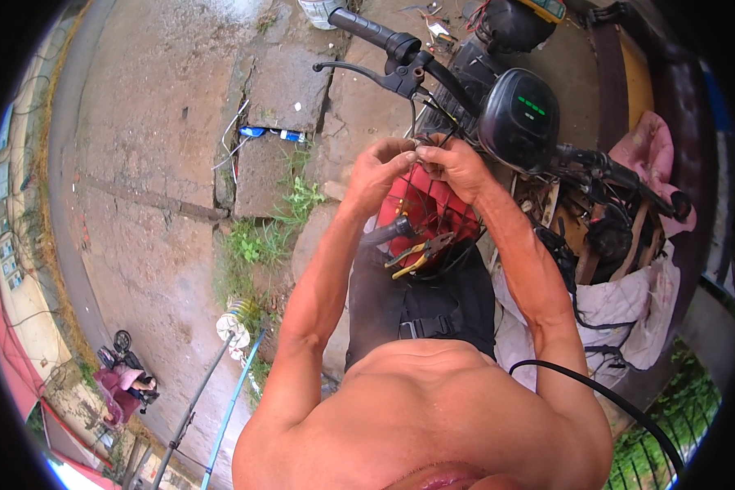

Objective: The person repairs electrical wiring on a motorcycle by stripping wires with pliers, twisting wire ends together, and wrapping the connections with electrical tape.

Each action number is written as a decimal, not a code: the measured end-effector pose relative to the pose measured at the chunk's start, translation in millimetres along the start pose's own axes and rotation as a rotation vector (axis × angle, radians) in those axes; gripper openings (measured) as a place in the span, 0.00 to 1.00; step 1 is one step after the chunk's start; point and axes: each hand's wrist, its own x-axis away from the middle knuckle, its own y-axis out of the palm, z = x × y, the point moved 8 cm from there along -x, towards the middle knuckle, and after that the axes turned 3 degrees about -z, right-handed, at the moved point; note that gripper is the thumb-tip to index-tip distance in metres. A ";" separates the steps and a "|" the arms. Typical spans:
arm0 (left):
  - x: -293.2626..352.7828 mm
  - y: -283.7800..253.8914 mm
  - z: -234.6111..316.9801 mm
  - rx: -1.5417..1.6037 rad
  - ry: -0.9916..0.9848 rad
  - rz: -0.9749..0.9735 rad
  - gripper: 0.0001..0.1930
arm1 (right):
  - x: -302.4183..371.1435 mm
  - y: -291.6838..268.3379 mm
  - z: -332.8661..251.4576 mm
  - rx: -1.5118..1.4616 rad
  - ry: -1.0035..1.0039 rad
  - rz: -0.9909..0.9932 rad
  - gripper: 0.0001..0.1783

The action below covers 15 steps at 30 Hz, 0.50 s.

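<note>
Both my hands meet in front of a handlebar, fingertips pinched together. My left hand point(384, 167) and my right hand point(459, 169) close on thin wires point(414, 124) that run down from the handlebar; the exact spot between the fingertips is too small to make out. Just beyond them are the black brake lever point(351, 69), the rubber grip point(366, 29) and a dark round display point(519, 119) with lit green marks. Under my hands sits a wire basket with something red point(420, 196) in it. Pliers point(422, 254) with yellow handles lie at its near edge.
To the right, a pink cloth point(649, 151) hangs by the other handlebar end, above a pale quilted cover point(625, 298). A black cable point(621, 400) curves past my right arm. Weeds point(257, 245) grow between concrete slabs. A parked two-wheeler point(126, 376) stands far left.
</note>
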 end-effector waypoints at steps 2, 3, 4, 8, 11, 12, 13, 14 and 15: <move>0.2 -0.5 1.7 -0.058 -0.002 0.003 0.17 | 3.2 -2.3 -3.4 -0.023 0.031 0.040 0.09; 0.1 -0.8 1.2 -0.057 -0.003 0.003 0.17 | 3.3 -2.9 -3.3 -0.023 0.032 0.040 0.09; 0.2 -2.1 1.0 -0.067 0.001 0.015 0.17 | 3.5 -5.8 -5.4 0.032 0.009 0.068 0.11; 1.6 -0.8 3.0 -0.093 0.022 0.040 0.17 | 6.6 2.3 -14.4 0.148 -0.057 0.062 0.14; 1.7 -3.0 1.6 -0.172 0.043 0.054 0.17 | 2.9 -5.4 -9.1 0.216 -0.030 0.076 0.14; 2.2 -2.6 2.9 -0.172 0.042 0.055 0.17 | 2.6 -5.7 -8.7 0.216 -0.029 0.075 0.14; 3.1 -3.7 5.6 -0.264 0.049 0.079 0.19 | 2.5 -6.8 -9.4 0.257 -0.035 0.091 0.13; 4.3 -4.4 8.7 -0.355 0.055 0.104 0.21 | 2.4 -8.0 -10.1 0.297 -0.042 0.108 0.12; 5.8 -2.8 10.9 -0.355 0.054 0.105 0.21 | 2.3 -8.4 -10.4 0.298 -0.041 0.107 0.12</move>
